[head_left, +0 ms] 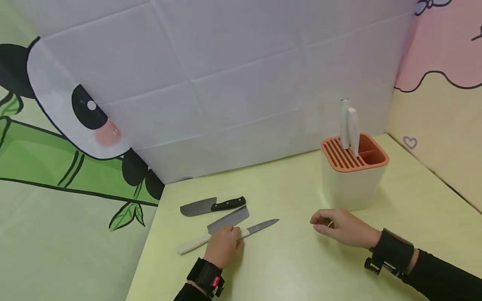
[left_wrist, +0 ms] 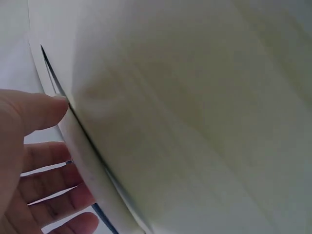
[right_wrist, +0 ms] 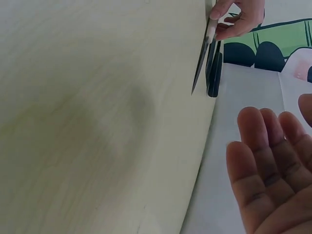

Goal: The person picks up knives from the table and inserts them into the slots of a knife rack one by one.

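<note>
My left hand (head_left: pixel 223 246) pinches the white handle of a small paring knife (head_left: pixel 262 226) between thumb and fingers, low over the table. Its narrow blade points right. Just behind the hand lies a cleaver (head_left: pixel 229 220) with a broad blade; a white handle (head_left: pixel 193 245) reaches out left of the hand. Further back is a black-handled kitchen knife (head_left: pixel 212 205). My right hand (head_left: pixel 340 227), its fingers loosely bent, holds nothing in front of the knife block (head_left: pixel 348 190). In the right wrist view, the left hand (right_wrist: pixel 246 19) has its thumb on the knife handle.
The white block has an orange slotted top (head_left: pixel 339 155) with two white-handled tools (head_left: pixel 353 130) standing upright in it. A pale yellow table (head_left: pixel 278 267) runs back to a white printed cloth (head_left: pixel 244 83). A cream panel (head_left: pixel 437 138) stands along the right edge.
</note>
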